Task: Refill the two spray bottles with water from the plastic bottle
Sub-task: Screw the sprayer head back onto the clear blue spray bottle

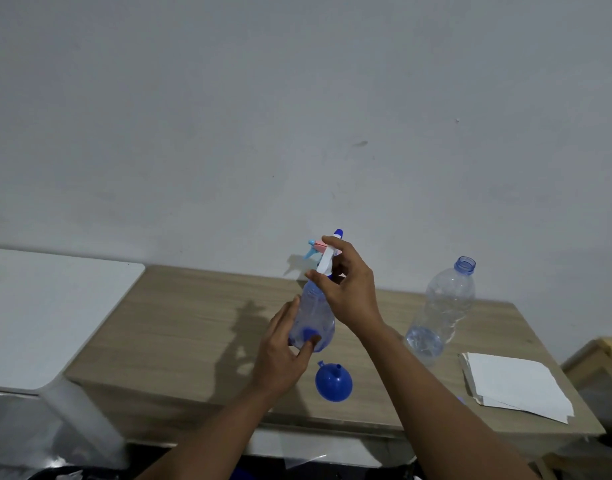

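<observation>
A clear blue spray bottle point(313, 315) stands upright on the wooden table point(180, 317). My left hand point(283, 351) holds its lower body. My right hand point(346, 285) grips the white and blue spray head point(327, 259) at the bottle's neck. Behind it, a second spray head in light blue and pink point(315, 247) peeks out; its bottle is hidden. An uncapped clear plastic bottle point(443, 310) stands to the right with a little water at its bottom. A blue funnel point(333, 382) lies mouth down near the front edge.
A stack of white paper sheets point(515, 384) lies at the table's right end. A white table point(45, 313) adjoins on the left. A grey wall rises directly behind. A wooden piece point(605, 355) stands at far right.
</observation>
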